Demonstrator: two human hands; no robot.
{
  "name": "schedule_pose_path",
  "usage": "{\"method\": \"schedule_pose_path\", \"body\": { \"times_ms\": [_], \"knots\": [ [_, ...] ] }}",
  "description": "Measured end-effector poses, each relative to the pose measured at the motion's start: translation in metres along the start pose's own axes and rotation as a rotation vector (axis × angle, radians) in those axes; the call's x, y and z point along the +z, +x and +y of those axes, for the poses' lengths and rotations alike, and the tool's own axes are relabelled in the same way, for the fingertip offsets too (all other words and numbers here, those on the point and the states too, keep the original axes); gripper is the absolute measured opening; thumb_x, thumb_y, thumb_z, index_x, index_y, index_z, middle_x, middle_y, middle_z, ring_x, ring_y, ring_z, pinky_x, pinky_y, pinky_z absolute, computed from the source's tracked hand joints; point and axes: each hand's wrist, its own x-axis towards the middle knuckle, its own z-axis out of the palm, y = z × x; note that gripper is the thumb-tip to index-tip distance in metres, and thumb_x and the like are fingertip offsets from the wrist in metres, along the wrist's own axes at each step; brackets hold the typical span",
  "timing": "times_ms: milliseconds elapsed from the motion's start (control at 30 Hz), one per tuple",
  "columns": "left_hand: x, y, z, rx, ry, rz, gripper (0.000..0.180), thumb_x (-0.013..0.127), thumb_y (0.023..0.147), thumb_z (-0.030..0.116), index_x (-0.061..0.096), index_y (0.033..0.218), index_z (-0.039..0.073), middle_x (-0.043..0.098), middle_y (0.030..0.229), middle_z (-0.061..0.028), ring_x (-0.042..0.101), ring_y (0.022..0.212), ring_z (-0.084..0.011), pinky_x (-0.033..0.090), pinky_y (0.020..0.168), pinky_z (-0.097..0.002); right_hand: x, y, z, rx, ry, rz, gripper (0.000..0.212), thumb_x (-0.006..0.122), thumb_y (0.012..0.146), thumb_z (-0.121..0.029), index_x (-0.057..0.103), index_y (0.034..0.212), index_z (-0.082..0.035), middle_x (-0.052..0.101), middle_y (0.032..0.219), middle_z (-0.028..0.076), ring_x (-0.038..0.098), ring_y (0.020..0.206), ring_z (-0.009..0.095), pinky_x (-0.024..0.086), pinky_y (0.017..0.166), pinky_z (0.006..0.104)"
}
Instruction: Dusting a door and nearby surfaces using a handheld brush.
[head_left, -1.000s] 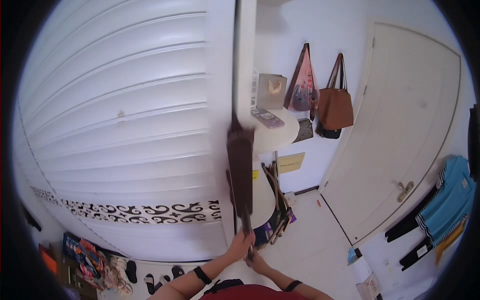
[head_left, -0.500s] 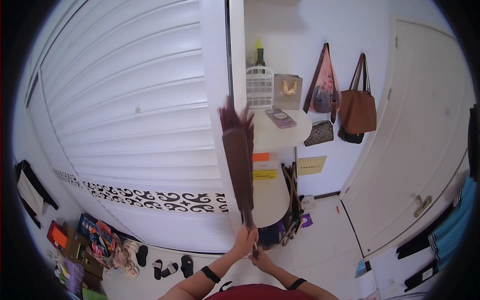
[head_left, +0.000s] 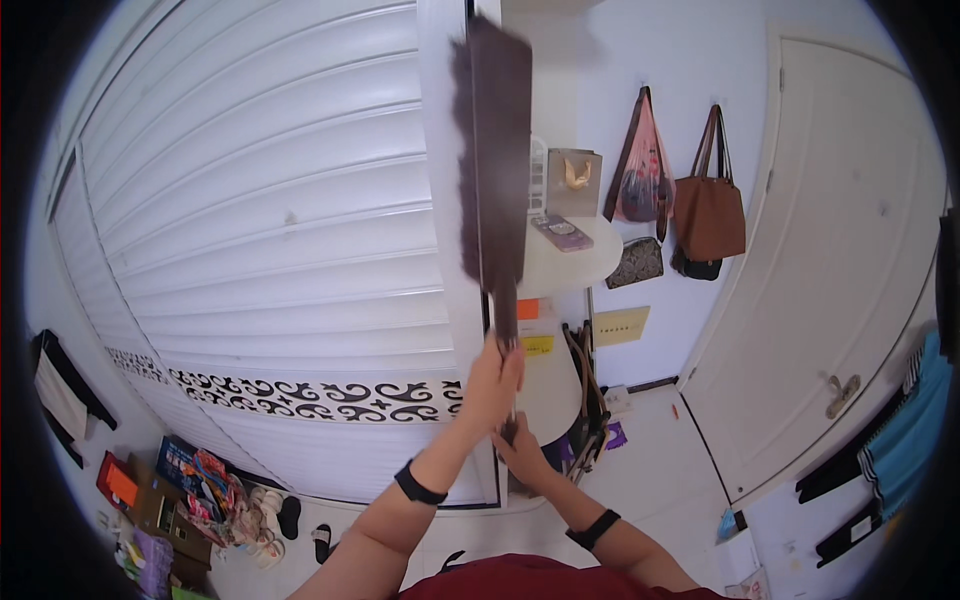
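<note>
A long-handled brown brush (head_left: 502, 160) stands nearly upright in front of me, its dark bristles along the left side of a flat broad back. My left hand (head_left: 490, 385) is wrapped round the handle just below the brush head. Lower on the same handle, my right hand (head_left: 525, 455) is closed near its end. Behind the brush is the edge of a white slatted sliding door (head_left: 270, 230); whether the bristles touch it I cannot tell. The brush hides part of the corner shelf (head_left: 590, 258) and its white plastic basket (head_left: 537, 180).
A phone (head_left: 562, 232) and a paper gift bag (head_left: 575, 180) rest on the shelf. Hung on the wall are a brown tote (head_left: 710, 220) and a pink bag (head_left: 645, 185). To the right is a closed door (head_left: 820, 240). Shoes (head_left: 322, 542) and bags (head_left: 215, 500) lie lower left.
Both my hands have risen along with the brush, which now reaches near the top of the view. The brush has turned, showing its bristles on the left instead of at the top.
</note>
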Motion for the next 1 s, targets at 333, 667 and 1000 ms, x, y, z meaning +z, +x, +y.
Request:
{"method": "schedule_pose_path", "body": {
  "times_ms": [333, 667, 1000],
  "knots": [
    [0.031, -0.113, -0.115, -0.203, 0.013, -0.154, 0.017, 0.043, 0.098, 0.019, 0.044, 0.098, 0.002, 0.055, 0.066, -0.0065, 0.057, 0.059, -0.0183, 0.046, 0.055, -0.0333, 0.022, -0.122, 0.122, 0.277, -0.065, -0.075, 0.038, 0.062, 0.09, -0.021, 0.034, 0.106, 0.0, 0.059, 0.082, 0.024, 0.063, 0.079, 0.041, 0.047, 0.068, 0.0436],
    [-0.004, 0.012, 0.06, 0.061, -0.166, -0.021, 0.017, 0.036, 0.101, 0.019, 0.04, 0.094, 0.005, 0.045, 0.057, -0.0013, 0.048, 0.046, -0.0102, 0.039, 0.043, -0.0254, -0.004, -0.028, -0.07, 0.013, -0.35, 0.31, 0.037, 0.06, 0.09, -0.028, 0.042, 0.108, -0.001, 0.063, 0.075, 0.023, 0.063, 0.072, 0.043, 0.049, 0.063, 0.0481],
    [0.02, -0.127, -0.11, -0.326, -0.067, -0.381, 0.019, 0.04, 0.098, 0.019, 0.048, 0.092, 0.004, 0.06, 0.07, -0.0045, 0.057, 0.063, -0.0141, 0.047, 0.058, -0.0294, 0.012, -0.148, 0.115, 0.357, -0.33, -0.103, 0.043, 0.058, 0.091, -0.032, 0.037, 0.111, -0.001, 0.064, 0.088, 0.025, 0.063, 0.082, 0.044, 0.049, 0.071, 0.0502]
  ]
}}
